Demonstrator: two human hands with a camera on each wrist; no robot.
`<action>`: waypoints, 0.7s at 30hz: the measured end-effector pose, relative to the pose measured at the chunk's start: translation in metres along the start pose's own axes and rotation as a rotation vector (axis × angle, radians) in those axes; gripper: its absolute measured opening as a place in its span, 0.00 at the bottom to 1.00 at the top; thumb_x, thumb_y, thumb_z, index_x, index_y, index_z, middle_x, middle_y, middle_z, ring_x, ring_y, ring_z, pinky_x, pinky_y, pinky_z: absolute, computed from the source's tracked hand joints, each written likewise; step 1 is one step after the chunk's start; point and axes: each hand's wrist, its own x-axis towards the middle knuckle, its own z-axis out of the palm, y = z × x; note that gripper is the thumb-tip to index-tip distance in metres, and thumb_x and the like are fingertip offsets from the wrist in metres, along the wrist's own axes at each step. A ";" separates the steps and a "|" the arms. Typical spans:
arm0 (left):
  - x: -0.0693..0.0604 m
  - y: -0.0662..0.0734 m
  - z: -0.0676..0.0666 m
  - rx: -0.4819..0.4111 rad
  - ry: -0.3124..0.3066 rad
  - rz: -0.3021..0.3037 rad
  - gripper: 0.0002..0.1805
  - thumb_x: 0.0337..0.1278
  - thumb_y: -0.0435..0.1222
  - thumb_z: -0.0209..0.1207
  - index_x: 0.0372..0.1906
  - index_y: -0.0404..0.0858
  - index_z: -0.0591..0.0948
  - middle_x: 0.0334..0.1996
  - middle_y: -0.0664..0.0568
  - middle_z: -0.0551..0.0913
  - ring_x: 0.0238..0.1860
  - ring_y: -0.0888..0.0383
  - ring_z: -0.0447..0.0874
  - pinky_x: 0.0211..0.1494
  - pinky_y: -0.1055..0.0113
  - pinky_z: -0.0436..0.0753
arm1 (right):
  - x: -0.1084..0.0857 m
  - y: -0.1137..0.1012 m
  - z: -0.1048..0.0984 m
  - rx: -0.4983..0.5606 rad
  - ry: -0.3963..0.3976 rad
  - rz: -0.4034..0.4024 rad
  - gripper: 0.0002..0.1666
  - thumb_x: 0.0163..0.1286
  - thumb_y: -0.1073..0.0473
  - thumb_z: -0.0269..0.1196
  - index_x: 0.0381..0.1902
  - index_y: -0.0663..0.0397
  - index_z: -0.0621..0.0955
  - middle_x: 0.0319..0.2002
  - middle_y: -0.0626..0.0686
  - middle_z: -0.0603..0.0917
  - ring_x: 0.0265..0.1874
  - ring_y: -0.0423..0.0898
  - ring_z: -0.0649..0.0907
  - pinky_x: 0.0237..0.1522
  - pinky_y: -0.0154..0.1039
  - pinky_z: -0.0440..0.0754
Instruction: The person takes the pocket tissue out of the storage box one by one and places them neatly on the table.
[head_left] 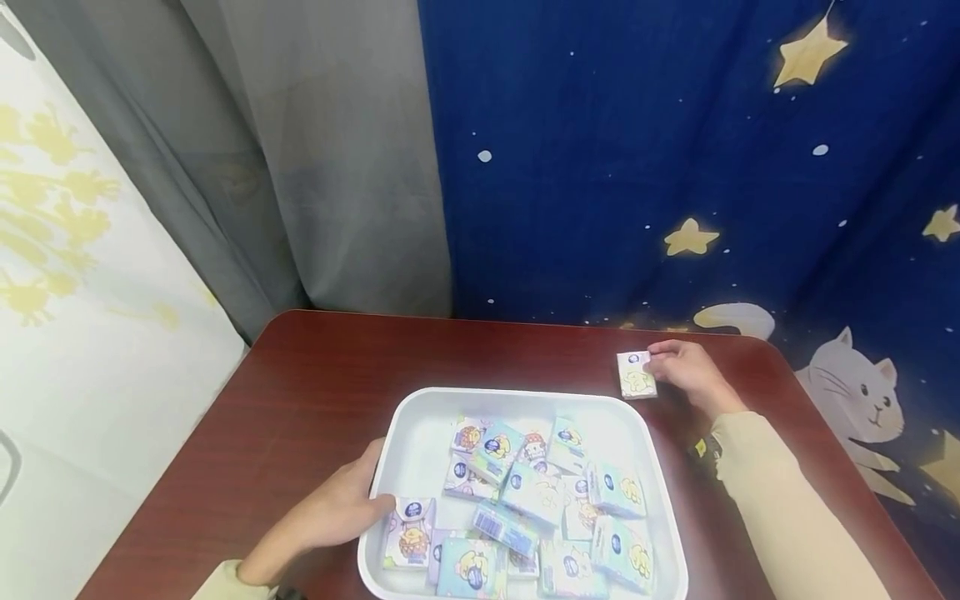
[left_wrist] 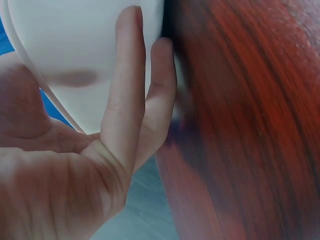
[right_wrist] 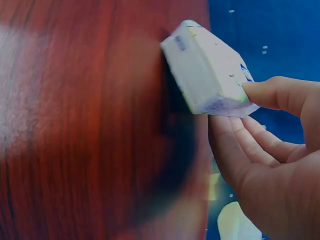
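A white plastic basin (head_left: 660,500) with rounded corners stands at the front of the table, several small pastel tissue packs (head_left: 534,492) piled loosely inside. My left hand (head_left: 341,504) grips its left wall, thumb over the rim and fingers along the outside; in the left wrist view those fingers (left_wrist: 125,90) lie nearly straight against the wall. Beyond the basin's far right corner, my right hand (head_left: 688,371) pinches one tissue pack (head_left: 634,377) by its right side, between thumb and fingers. That pack (right_wrist: 205,70) is at the table surface; whether it touches the wood I cannot tell.
The reddish-brown wooden table (head_left: 322,400) ends at a rounded far edge. Behind it hang a grey curtain (head_left: 360,167) and a blue curtain (head_left: 555,208) with stars and a cat. A white panel (head_left: 90,350) with yellow prints is at the left.
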 end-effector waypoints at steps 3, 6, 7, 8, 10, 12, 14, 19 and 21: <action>0.000 -0.001 0.001 -0.014 -0.001 -0.005 0.49 0.58 0.26 0.66 0.84 0.28 0.57 0.59 0.26 0.83 0.45 0.47 0.91 0.35 0.61 0.91 | 0.004 0.005 0.003 -0.047 0.016 0.032 0.31 0.74 0.64 0.65 0.70 0.77 0.75 0.59 0.74 0.83 0.49 0.58 0.85 0.43 0.35 0.85; 0.001 -0.002 0.002 -0.012 0.002 -0.011 0.49 0.58 0.26 0.66 0.84 0.29 0.57 0.60 0.26 0.82 0.45 0.47 0.90 0.35 0.61 0.92 | 0.006 0.006 0.006 -0.112 0.046 0.042 0.31 0.73 0.63 0.65 0.68 0.77 0.76 0.58 0.74 0.84 0.52 0.63 0.84 0.47 0.41 0.82; 0.001 -0.002 0.002 -0.011 0.001 -0.014 0.49 0.59 0.26 0.66 0.84 0.29 0.57 0.60 0.27 0.82 0.45 0.47 0.90 0.35 0.61 0.91 | 0.006 0.006 0.006 -0.145 0.063 0.041 0.30 0.72 0.62 0.65 0.67 0.76 0.77 0.58 0.74 0.84 0.52 0.64 0.83 0.48 0.44 0.81; 0.001 -0.002 0.002 -0.008 0.001 -0.016 0.49 0.59 0.26 0.66 0.84 0.29 0.57 0.60 0.27 0.82 0.44 0.47 0.90 0.35 0.61 0.91 | 0.007 0.007 0.007 -0.183 0.081 0.030 0.29 0.72 0.62 0.66 0.65 0.77 0.78 0.57 0.75 0.84 0.53 0.66 0.83 0.49 0.47 0.81; 0.001 -0.002 0.002 -0.008 -0.002 -0.020 0.49 0.59 0.26 0.66 0.84 0.29 0.57 0.60 0.27 0.82 0.44 0.47 0.90 0.35 0.61 0.92 | 0.007 0.007 0.009 -0.240 0.099 0.025 0.29 0.71 0.61 0.67 0.64 0.76 0.80 0.57 0.75 0.84 0.54 0.68 0.83 0.53 0.54 0.80; 0.001 -0.002 0.002 -0.012 -0.004 -0.024 0.49 0.59 0.26 0.66 0.84 0.29 0.57 0.60 0.26 0.82 0.44 0.47 0.90 0.35 0.60 0.92 | 0.007 0.007 0.010 -0.291 0.116 0.007 0.28 0.71 0.60 0.68 0.63 0.75 0.81 0.57 0.74 0.85 0.54 0.69 0.83 0.56 0.59 0.79; 0.001 -0.002 0.002 -0.012 -0.003 -0.029 0.49 0.60 0.26 0.66 0.84 0.29 0.57 0.60 0.26 0.82 0.44 0.47 0.90 0.35 0.60 0.92 | 0.008 0.007 0.011 -0.332 0.130 -0.022 0.27 0.70 0.60 0.69 0.60 0.74 0.82 0.55 0.73 0.86 0.53 0.69 0.83 0.56 0.60 0.80; 0.001 -0.002 0.001 0.000 0.000 -0.031 0.49 0.59 0.26 0.67 0.84 0.30 0.58 0.60 0.29 0.82 0.44 0.49 0.89 0.37 0.61 0.91 | 0.010 0.007 0.012 -0.394 0.153 -0.067 0.23 0.68 0.62 0.71 0.56 0.73 0.84 0.50 0.69 0.90 0.52 0.68 0.84 0.52 0.57 0.80; 0.001 -0.002 0.001 0.004 0.000 -0.030 0.49 0.58 0.26 0.67 0.84 0.30 0.58 0.60 0.30 0.83 0.44 0.50 0.89 0.38 0.61 0.90 | 0.011 0.007 0.012 -0.410 0.154 -0.072 0.22 0.67 0.63 0.71 0.55 0.73 0.84 0.49 0.69 0.90 0.51 0.68 0.84 0.52 0.58 0.80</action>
